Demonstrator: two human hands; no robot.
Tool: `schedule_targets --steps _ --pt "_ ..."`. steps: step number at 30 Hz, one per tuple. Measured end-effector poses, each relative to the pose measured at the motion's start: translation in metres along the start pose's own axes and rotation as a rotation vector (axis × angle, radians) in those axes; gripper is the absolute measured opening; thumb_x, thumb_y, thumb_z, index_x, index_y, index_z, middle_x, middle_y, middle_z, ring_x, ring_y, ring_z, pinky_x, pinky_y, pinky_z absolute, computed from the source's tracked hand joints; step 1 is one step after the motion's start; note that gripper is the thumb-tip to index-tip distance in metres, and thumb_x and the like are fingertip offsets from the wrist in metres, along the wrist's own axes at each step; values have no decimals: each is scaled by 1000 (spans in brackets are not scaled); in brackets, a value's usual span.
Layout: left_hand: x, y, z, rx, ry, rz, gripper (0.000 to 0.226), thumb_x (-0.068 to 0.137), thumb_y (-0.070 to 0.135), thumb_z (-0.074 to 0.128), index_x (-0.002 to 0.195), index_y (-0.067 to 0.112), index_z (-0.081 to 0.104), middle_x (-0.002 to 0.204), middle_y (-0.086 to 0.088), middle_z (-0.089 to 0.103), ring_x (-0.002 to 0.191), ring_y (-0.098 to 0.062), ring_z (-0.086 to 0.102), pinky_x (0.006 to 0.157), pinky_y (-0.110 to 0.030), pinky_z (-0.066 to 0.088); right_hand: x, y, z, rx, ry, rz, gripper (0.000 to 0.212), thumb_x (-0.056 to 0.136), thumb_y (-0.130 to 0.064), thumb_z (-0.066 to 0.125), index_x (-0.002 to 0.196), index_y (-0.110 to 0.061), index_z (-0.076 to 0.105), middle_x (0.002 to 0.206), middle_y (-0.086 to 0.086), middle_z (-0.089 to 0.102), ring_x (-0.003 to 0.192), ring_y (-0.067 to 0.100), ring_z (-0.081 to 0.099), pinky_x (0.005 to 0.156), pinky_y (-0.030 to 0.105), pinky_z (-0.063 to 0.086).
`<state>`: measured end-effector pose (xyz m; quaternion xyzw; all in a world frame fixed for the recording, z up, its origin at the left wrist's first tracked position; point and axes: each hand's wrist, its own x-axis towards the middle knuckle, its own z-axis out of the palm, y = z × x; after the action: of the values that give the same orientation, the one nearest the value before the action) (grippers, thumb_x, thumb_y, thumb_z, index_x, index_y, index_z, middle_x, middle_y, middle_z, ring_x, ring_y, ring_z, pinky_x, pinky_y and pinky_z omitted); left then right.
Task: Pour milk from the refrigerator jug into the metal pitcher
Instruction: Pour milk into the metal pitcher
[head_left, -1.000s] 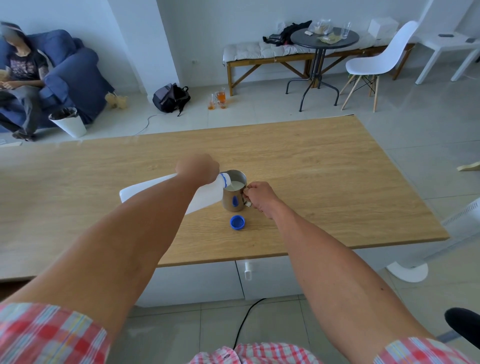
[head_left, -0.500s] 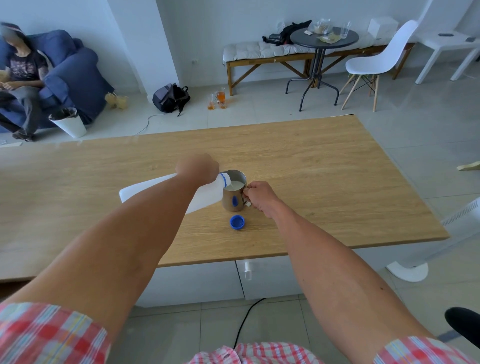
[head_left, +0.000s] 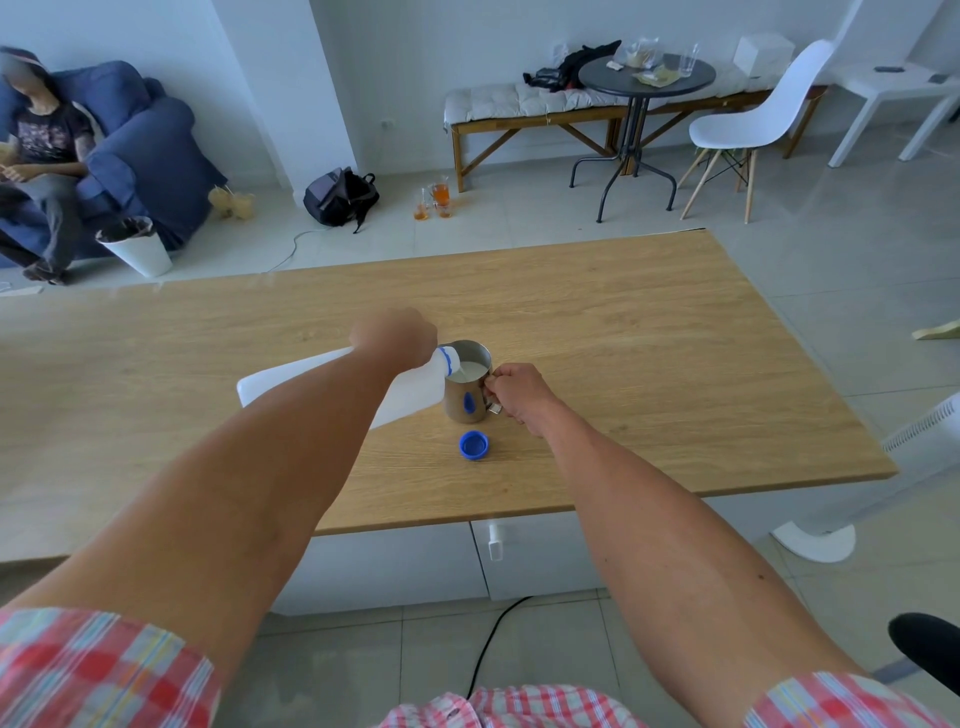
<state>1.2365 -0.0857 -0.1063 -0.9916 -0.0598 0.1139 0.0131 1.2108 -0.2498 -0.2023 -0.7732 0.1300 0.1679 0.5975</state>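
My left hand (head_left: 397, 335) grips a white plastic milk jug (head_left: 415, 387), tipped almost flat, its blue-ringed mouth over the rim of the metal pitcher (head_left: 464, 397). A thin stream of milk runs into the pitcher, which holds white milk near its top. The pitcher stands upright on the wooden table (head_left: 623, 338). My right hand (head_left: 514, 392) is closed on the pitcher's handle at its right side. My left forearm hides the middle of the jug. The jug's blue cap (head_left: 474, 446) lies on the table just in front of the pitcher.
The table's front edge runs close below the cap. Beyond the table stand a round black side table (head_left: 647, 78), a white chair (head_left: 753, 119) and a bench. A person sits on a blue sofa (head_left: 140, 150) at far left, beside a white bin (head_left: 136, 247).
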Motion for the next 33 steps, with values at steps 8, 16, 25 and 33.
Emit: schedule_targets --steps 8,16,25,33 --pt "-1 0 0 2 7 1 27 98 23 38 102 11 62 91 -9 60 86 -29 59 75 -38 43 2 1 1 -25 13 -9 15 97 -3 50 91 -9 62 82 12 57 54 13 41 31 10 26" --pt "-1 0 -1 11 5 18 25 98 22 38 100 11 60 88 -7 58 87 -29 59 76 -38 43 -1 0 0 -15 2 -3 18 97 -2 49 84 -8 59 70 6 54 51 12 40 31 10 27" --pt "1 1 0 4 8 17 26 98 22 38 100 11 61 85 -7 57 87 -29 59 76 -38 43 1 0 1 -20 8 2 16 97 -4 50 89 -9 62 76 8 57 55 13 43 33 10 28" --pt "2 0 0 -1 6 15 25 97 21 38 98 11 61 84 -7 57 86 -29 59 76 -38 43 -1 -1 0 -13 5 2 16 97 -3 50 88 -8 62 71 6 55 53 12 42 31 10 27"
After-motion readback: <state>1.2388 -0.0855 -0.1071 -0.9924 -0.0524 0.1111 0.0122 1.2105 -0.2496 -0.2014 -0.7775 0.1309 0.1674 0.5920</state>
